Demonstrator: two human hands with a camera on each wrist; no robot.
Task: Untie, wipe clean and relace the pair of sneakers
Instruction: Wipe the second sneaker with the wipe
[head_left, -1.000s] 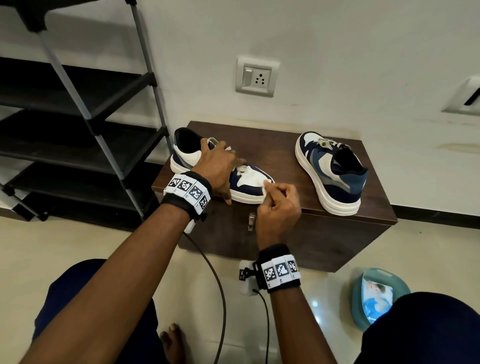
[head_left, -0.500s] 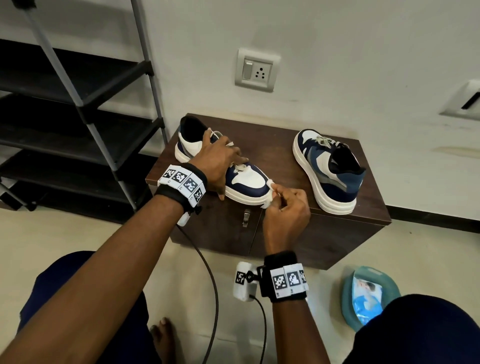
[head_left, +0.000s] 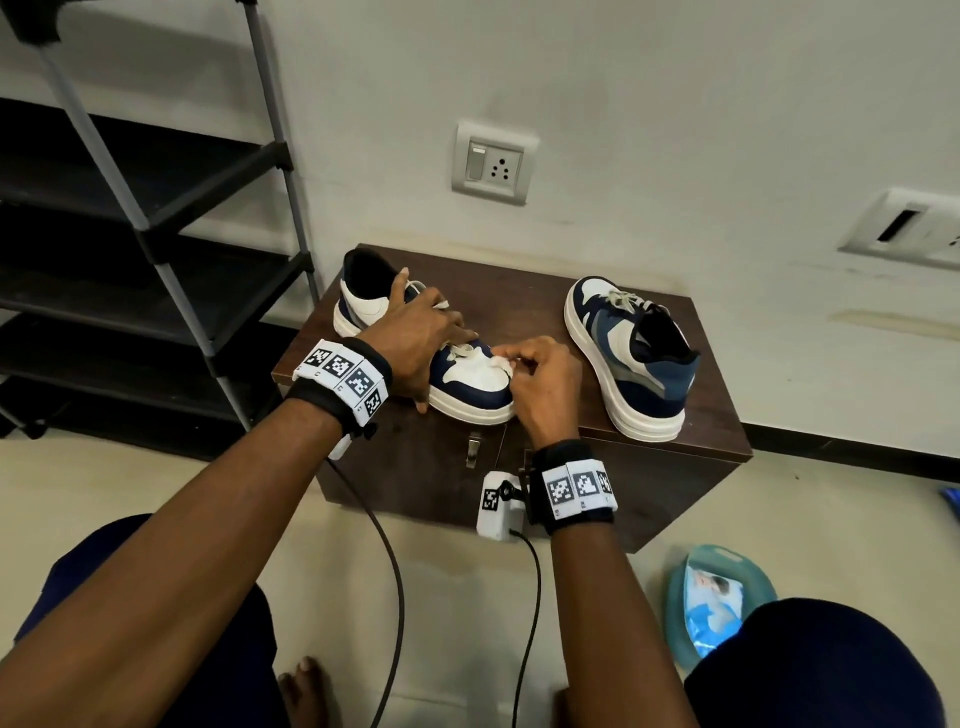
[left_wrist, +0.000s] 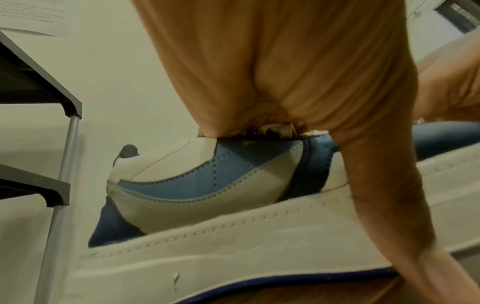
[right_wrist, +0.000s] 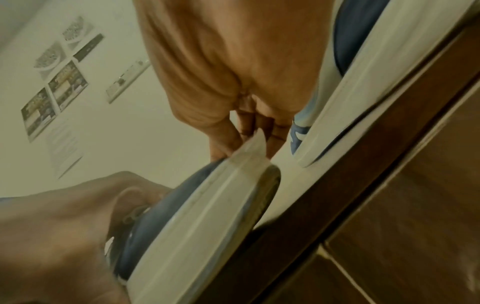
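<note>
Right now your left hand (head_left: 415, 332) lies over the laces and midfoot of the near sneaker (head_left: 467, 382), thumb reaching down the near side to the sole; that grip looks meant to pin the shoe to the wooden cabinet (head_left: 717, 431) so it cannot slide while you rub. The left wrist view shows the palm clamped down on the upper with a bit of lace (left_wrist: 278, 129) peeking out beneath it. Your right hand (head_left: 545, 384) has its fingertips pressed together, pinching a small white wipe (head_left: 501, 361) against the white toe cap, right at the front edge of the shoe; from the right wrist camera the wipe (right_wrist: 253, 148) sits folded between thumb and fingers just above the toe's sole rim. Holding it so small probably gives you firm pressure on one spot. The other sneaker (head_left: 631, 358) stands apart on the right side of the cabinet top, heel toward you, its laces apparently still threaded, so it seems to be waiting its turn. On the floor to your right lies a blue wipe packet (head_left: 714, 605), within easy reach for a fresh sheet. You appear to be in the cleaning stage on the first shoe, with relacing yet to come.
</note>
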